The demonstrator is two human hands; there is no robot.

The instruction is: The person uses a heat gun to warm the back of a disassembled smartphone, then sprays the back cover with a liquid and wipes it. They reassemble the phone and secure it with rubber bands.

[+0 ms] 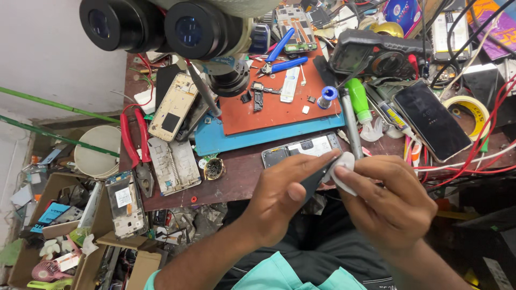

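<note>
Twin black microscope eyepieces loom closest to the lens, high above and left of both hands. Below them, over a dark lap, the left hand is curled shut round a dark flat tool, thumb on top, its tip reaching the small white pad that the right hand pinches between thumb and bent fingers. Just beyond the knuckles, at the near edge of the brown workbench, lies an opened phone with its insides showing. Further out from the hands sit a red work mat on a blue one, with blue-handled pliers past them. Well left of the left hand lie red-handled cutters and two stripped phone frames. Beyond the right hand rests a dark smartphone, a green-capped bottle and red wires
</note>
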